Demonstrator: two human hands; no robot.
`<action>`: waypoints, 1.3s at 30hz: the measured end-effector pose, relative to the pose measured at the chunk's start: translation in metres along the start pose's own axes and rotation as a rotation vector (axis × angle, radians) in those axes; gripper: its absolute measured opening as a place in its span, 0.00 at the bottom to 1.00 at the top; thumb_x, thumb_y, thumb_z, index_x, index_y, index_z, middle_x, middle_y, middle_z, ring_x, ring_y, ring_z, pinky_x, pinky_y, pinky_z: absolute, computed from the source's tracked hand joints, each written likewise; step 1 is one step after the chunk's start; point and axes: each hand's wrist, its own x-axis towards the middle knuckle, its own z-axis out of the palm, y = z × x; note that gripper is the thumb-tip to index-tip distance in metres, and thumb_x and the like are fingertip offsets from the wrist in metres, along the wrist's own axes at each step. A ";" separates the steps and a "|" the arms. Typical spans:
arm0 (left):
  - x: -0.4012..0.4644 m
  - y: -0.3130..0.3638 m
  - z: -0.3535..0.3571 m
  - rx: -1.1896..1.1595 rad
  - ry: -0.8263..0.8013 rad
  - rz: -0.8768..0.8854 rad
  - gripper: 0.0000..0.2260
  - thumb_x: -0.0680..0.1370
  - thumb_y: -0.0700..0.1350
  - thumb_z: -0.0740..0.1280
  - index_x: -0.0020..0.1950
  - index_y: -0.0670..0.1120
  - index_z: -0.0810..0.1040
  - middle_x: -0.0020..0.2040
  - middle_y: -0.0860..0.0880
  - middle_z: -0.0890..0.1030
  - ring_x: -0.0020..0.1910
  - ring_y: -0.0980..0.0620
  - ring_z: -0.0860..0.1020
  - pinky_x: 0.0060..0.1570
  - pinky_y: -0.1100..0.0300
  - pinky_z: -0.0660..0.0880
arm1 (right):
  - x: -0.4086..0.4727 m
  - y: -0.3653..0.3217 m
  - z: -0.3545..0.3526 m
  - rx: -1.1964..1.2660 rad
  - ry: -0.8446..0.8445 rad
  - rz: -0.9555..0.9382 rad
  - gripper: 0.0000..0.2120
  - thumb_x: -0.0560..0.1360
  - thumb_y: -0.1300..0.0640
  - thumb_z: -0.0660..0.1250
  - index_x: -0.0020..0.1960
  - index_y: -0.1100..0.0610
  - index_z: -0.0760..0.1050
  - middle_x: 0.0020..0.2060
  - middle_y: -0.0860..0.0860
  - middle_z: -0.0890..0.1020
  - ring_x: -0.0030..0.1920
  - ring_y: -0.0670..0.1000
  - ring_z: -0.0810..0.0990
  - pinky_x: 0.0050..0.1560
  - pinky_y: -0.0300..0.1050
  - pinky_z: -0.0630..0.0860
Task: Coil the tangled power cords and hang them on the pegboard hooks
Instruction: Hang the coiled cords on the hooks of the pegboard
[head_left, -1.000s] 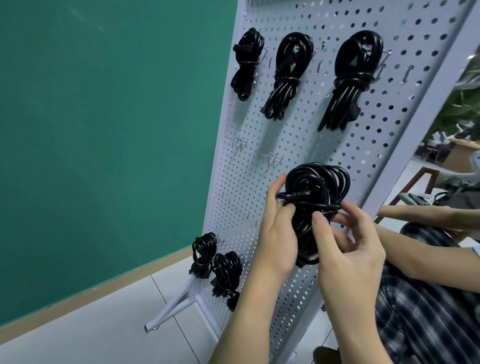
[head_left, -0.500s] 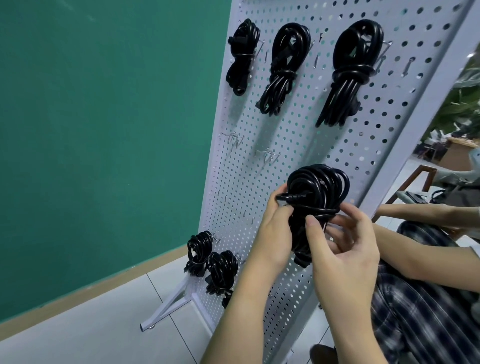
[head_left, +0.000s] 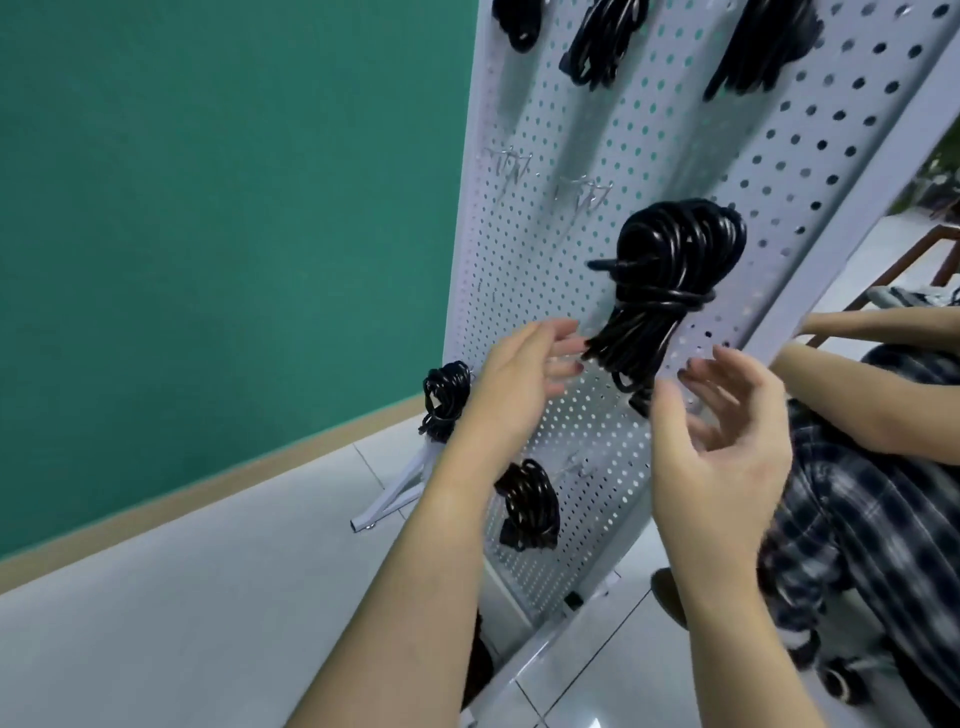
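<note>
A thick coiled black power cord (head_left: 670, 280) hangs by itself on the white pegboard (head_left: 810, 171), tied round its middle, one plug end sticking out left. My left hand (head_left: 524, 374) is just below and left of it, fingers straight, fingertips close to the coil's lower strands. Lower right of the coil, my right hand (head_left: 727, 441) hovers with loosely spread fingers and holds nothing. Three more coiled cords (head_left: 758, 52) hang along the board's top, cut off by the frame. Two small coils (head_left: 444, 397) (head_left: 530, 504) hang low on the board.
Two bare wire hooks (head_left: 509, 166) (head_left: 584, 195) stick out left of the hung coil. A green wall (head_left: 234, 208) stands left. Another person in a plaid shirt (head_left: 872, 499) sits right behind the board. The board's white foot (head_left: 389, 499) rests on the tiled floor.
Both hands let go of the big coil and dropped away from it; it now hangs on its hook. The view tilted down and closer to the board.
</note>
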 end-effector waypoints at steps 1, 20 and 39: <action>-0.004 0.001 -0.009 0.025 0.034 -0.015 0.17 0.87 0.49 0.54 0.67 0.47 0.79 0.57 0.51 0.85 0.54 0.53 0.84 0.60 0.54 0.79 | -0.010 0.002 -0.003 -0.005 0.017 -0.021 0.15 0.80 0.62 0.70 0.65 0.57 0.74 0.57 0.51 0.81 0.60 0.48 0.82 0.55 0.39 0.78; -0.117 -0.338 -0.133 0.111 0.187 -0.793 0.08 0.81 0.39 0.62 0.43 0.45 0.77 0.40 0.44 0.78 0.39 0.47 0.75 0.42 0.55 0.71 | -0.255 0.283 0.036 -0.497 -1.036 0.774 0.12 0.80 0.59 0.67 0.63 0.59 0.80 0.52 0.51 0.84 0.56 0.53 0.82 0.57 0.48 0.80; -0.117 -0.459 -0.111 0.164 0.190 -0.747 0.08 0.69 0.44 0.79 0.40 0.41 0.82 0.37 0.44 0.85 0.38 0.44 0.83 0.41 0.54 0.79 | -0.294 0.323 0.044 -0.457 -0.806 0.885 0.05 0.79 0.59 0.69 0.55 0.54 0.79 0.44 0.49 0.84 0.45 0.48 0.82 0.45 0.38 0.76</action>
